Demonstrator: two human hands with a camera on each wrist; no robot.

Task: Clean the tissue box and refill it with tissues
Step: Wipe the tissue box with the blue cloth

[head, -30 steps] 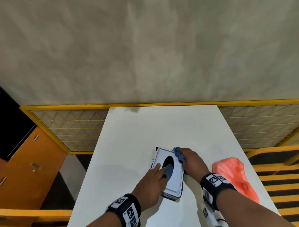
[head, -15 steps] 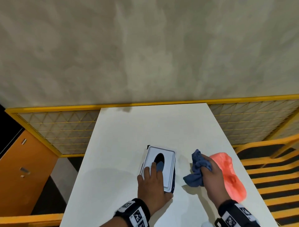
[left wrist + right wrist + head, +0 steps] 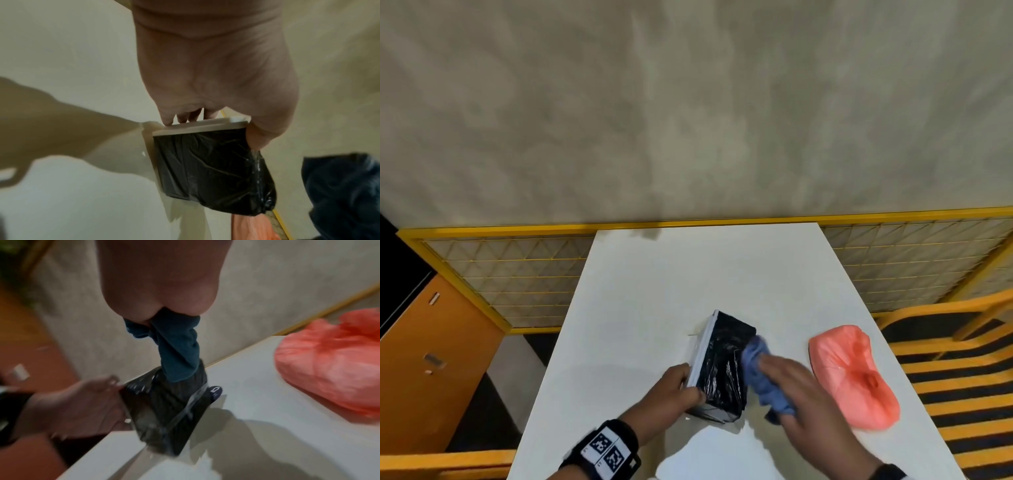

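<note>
The tissue box [image 3: 722,366] stands tipped on its side on the white table [image 3: 688,274], its glossy black wall up and its white lid face turned left. My left hand [image 3: 681,387] grips the box at the white lid edge [image 3: 197,128], fingers over the top and thumb on the black side [image 3: 209,165]. My right hand [image 3: 787,387] holds a crumpled blue cloth [image 3: 760,373] and presses it against the black side of the box [image 3: 164,410]. In the right wrist view the blue cloth [image 3: 179,353] hangs from my palm onto the box.
A salmon-pink plastic pack [image 3: 856,373] lies on the table right of the box, close to my right hand. A yellow mesh railing [image 3: 517,281] runs behind the table. An orange cabinet [image 3: 424,359] stands at the left.
The box has been tipped from lying flat, lid up, onto its side. My right hand brought the cloth back from the right and laid it on the black wall.
</note>
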